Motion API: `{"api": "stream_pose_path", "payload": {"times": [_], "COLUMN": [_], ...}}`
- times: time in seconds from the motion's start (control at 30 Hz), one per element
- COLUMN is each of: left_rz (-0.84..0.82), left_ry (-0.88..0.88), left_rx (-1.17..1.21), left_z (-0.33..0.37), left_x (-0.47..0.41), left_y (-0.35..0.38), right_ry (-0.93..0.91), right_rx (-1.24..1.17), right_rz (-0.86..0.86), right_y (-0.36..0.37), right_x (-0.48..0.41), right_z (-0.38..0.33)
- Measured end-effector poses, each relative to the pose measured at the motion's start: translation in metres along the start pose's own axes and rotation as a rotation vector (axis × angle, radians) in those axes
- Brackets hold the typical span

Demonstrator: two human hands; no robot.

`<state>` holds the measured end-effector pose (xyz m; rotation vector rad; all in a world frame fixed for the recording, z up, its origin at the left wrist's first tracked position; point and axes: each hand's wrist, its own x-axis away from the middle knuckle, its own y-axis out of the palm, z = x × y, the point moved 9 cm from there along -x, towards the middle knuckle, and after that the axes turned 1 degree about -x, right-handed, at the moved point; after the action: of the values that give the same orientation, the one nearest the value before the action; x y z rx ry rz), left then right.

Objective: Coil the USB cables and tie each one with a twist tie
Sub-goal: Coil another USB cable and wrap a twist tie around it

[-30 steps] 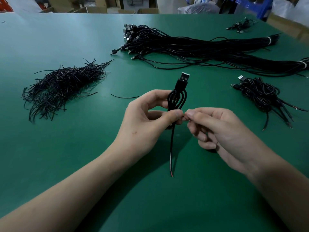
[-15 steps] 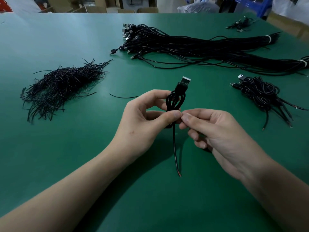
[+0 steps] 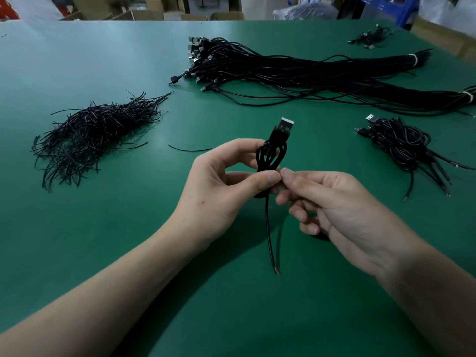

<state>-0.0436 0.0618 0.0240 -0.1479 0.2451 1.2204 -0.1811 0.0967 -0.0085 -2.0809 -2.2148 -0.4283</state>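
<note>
Tail (image 3: pixel 269 228) of the cable (image 3: pixel 269 157) has swung slightly rightward from a second ago. The plug (image 3: pixel 286 126) has dipped a touch. Right fingertips (image 3: pixel 288 176) have closed in on the left thumb.

State now:
- The cable is held above the counter (image 3: pixel 128 228) as a narrow coil, plug up, tail hanging free with its bare end just over the surface.
- Left hand (image 3: pixel 219 181): thumb and fingers curled round the coil's waist, pinching it firmly.
- Right hand (image 3: pixel 334 202): thumb and forefinger nipped together against that waist, other fingers loosely curled. What they nip is hidden, presumably the tie ends. The tie itself cannot be seen.
- Spare ties (image 3: pixel 95 132) are heaped far left, with one stray (image 3: pixel 190 150) lying between the heap and the hands. Done coils (image 3: pixel 401 143) are at right and the uncoiled bundle (image 3: pixel 309 73) is beyond.

Risks, as judged:
1. If the left pinch slackens mid-twist, the springy loops could fan open and the coil would need redoing.
2. The tie ends are short and thin, so they could slip from the right fingertips. The twist would then unwind or the tie would drop.
3. The pinch sits low on the coil. A tie set there may let the upper loops work loose later.
4. Too many turns could fatigue the tie's wire core.
5. The loose tail could snag on neighbouring coils when the cable is set down.
</note>
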Motion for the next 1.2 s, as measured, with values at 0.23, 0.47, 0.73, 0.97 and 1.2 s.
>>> {"api": "stream_pose_path", "payload": {"times": [0.23,0.47,0.73,0.97,1.2], "left_rz": [-0.040,-0.061,-0.165,-0.265,-0.242], "left_ry": [0.039,0.023,-0.037,-0.099,-0.115], "left_rx": [-0.038,0.024,0.179,0.270,0.279], "left_z": [0.004,0.003,-0.001,0.001,-0.002], "left_x": [0.002,-0.001,-0.001,-0.001,-0.001], "left_y": [0.005,0.005,0.012,0.018,0.016], "right_ry": [0.181,0.056,0.019,0.002,0.013], "right_rx": [-0.143,-0.230,-0.213,-0.261,-0.247], "right_rz": [-0.174,-0.183,-0.145,-0.116,-0.118], "right_y": [0.012,0.017,0.016,0.013,0.010], "right_x": [0.005,0.002,0.002,0.000,0.000], "right_z": [0.010,-0.001,-0.005,-0.007,-0.006]}}
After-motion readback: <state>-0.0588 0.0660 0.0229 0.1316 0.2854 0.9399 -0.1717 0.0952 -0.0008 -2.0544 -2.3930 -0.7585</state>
